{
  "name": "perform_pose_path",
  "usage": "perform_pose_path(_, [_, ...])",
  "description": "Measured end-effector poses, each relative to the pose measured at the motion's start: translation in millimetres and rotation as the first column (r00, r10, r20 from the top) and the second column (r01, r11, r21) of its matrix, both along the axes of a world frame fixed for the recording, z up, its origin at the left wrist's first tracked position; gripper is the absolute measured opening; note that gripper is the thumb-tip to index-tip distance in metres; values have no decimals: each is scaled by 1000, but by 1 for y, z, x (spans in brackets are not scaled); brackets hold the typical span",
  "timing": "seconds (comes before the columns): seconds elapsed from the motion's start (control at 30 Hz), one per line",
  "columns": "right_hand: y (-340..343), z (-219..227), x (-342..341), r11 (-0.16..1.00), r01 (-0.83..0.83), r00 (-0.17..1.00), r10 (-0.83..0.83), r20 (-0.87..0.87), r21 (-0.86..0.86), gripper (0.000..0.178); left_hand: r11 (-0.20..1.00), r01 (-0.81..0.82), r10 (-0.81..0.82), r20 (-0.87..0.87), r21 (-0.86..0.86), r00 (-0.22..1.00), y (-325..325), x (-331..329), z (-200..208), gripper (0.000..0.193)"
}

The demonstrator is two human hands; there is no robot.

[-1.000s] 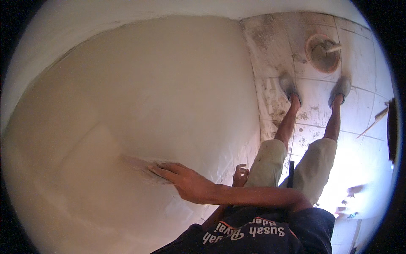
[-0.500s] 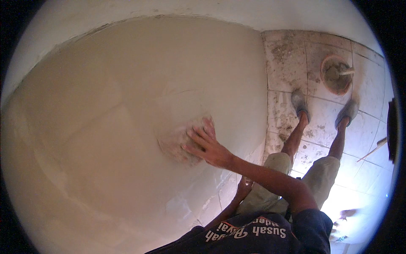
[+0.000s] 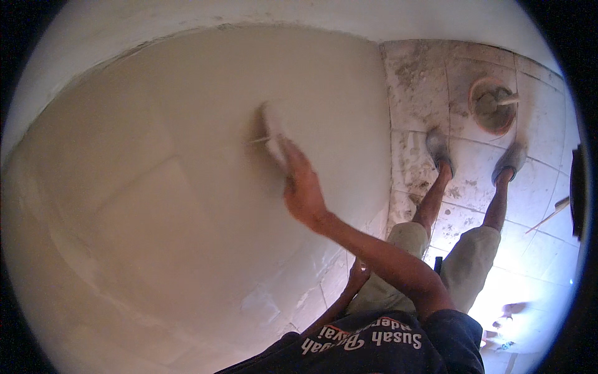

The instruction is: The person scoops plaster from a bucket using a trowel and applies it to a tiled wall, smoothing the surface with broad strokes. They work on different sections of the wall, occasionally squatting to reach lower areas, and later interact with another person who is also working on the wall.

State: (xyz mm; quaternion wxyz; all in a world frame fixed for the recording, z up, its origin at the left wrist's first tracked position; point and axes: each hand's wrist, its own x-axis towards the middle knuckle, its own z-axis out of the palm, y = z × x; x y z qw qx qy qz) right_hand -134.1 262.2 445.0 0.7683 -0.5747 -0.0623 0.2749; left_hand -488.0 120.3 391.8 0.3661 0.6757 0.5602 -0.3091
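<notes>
evidently, the pale, flat, thin-edged piece (image 3: 272, 128) is up on the broad, smooth, beige wall (image 3: 156, 249), inward from the wall's right edge and nearer its top edge than its bottom. it is blurred and seen nearly edge-on, a dark shadow beside it; whether it touches the surface i cannot tell. the right hand (image 3: 303, 187) grips its near end, the bare forearm crossing in front of the body. low by the wall's right edge, the left hand (image 3: 358, 274) hangs beside the beige knee-length shorts (image 3: 470, 255); i cannot tell whether it is closed on anything. the dark printed t-shirt (image 3: 380, 355) shows below.

past that edge runs the pale, stained tile floor (image 3: 423, 81), with two grey shoes (image 3: 438, 144) on it. near the floor's far edge stands a round, orange-rimmed bucket (image 3: 471, 107) of greyish material, a pale handle (image 3: 509, 99) leaning out. a thin stick (image 3: 542, 223) lies toward the floor's right edge.
</notes>
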Motion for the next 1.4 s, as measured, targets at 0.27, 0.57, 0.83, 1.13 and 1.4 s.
perform_pose_path(0.27, [-59, 73, -46, 861, -482, 830, 389, 399, 161, 97, 999, 48, -48, 33, 19, 998, -3, -21, -16, 43])
perform_pose_path(0.57, [-31, -76, -9, 992, -123, 966, 124, 229, -22, 95, 996, -65, 67, 35, -61, 997, 3, -12, -13, 42])
perform_pose_path(0.83, [-46, -85, -71, 955, -288, 808, 204, 552, 69, 93, 998, -62, 61, -6, -15, 998, 1, -13, -12, 40])
perform_pose_path(1.13, [-37, -131, -43, 964, -53, 965, -17, -261, -259, 54, 995, -72, 76, 58, -63, 995, -5, -27, -18, 41])
perform_pose_path(1.4, [-4, -20, 22, 998, -5, 994, 11, -104, 61, 68, 1000, 11, -12, 77, 18, 997, -14, -23, -22, 40])
